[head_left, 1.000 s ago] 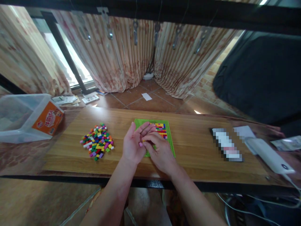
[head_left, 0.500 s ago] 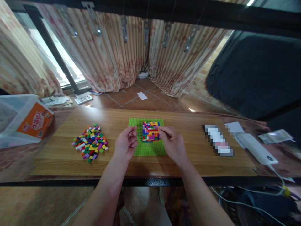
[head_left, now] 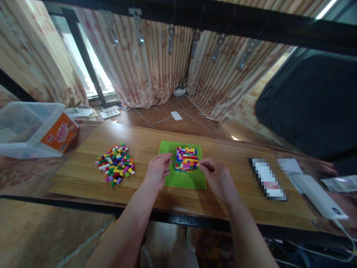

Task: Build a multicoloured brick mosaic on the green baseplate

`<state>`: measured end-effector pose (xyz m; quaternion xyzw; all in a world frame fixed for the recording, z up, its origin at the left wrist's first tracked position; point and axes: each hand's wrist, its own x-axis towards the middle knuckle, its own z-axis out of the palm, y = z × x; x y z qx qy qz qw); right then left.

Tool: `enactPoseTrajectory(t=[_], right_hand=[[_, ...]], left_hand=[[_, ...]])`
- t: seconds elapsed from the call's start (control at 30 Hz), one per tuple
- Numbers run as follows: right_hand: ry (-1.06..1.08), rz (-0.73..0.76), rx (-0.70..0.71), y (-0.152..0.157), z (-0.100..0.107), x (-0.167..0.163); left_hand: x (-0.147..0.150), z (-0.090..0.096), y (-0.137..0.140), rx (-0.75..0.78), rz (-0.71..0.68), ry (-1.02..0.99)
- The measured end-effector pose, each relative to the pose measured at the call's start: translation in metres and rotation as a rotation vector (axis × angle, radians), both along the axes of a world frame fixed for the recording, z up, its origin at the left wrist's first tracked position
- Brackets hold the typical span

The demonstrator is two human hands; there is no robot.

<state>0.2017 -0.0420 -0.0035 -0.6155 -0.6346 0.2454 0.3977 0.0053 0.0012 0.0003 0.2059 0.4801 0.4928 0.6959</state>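
A green studded baseplate (head_left: 185, 182) lies on the table, and a square block of multicoloured toy bricks (head_left: 186, 158) is built up on it. At the plate's left edge is my left hand (head_left: 159, 169), its fingers loosely curled and apart, with nothing visible in them. My right hand (head_left: 219, 178) is to the right of the built block, thumb and forefinger pinched on a small yellowish toy brick (head_left: 199, 163) by the block's right side. Whether that brick touches the block I cannot tell. Left of my left hand lies a loose pile of toy bricks (head_left: 117, 163) in many colours.
A clear plastic bin (head_left: 30, 139) with an orange label stands at the far left. On the right are a blurred-out dark-edged object (head_left: 267, 180) and a white device (head_left: 318, 197) with a cable. A dark bar (head_left: 178, 217) runs along the table's front edge.
The camera view has turned, so the scene sits tilted. My right hand has drawn back slightly to the block's right edge, and the yellowish brick now shows. My left hand stays by the plate's left side.
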Motion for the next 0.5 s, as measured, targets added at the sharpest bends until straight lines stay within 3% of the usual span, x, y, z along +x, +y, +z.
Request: enactPoseTrajectory(t=[0.27,0.5], right_hand=[[-0.119,0.097,0.060,-0.001,-0.002,-0.012],[-0.235,0.073,0.139,-0.001,-0.003,-0.022]], left_hand=[[0.005,0.000,-0.003,-0.011,-0.018,0.041],[0.006,0.001,-0.005,-0.011,-0.042,0.041]])
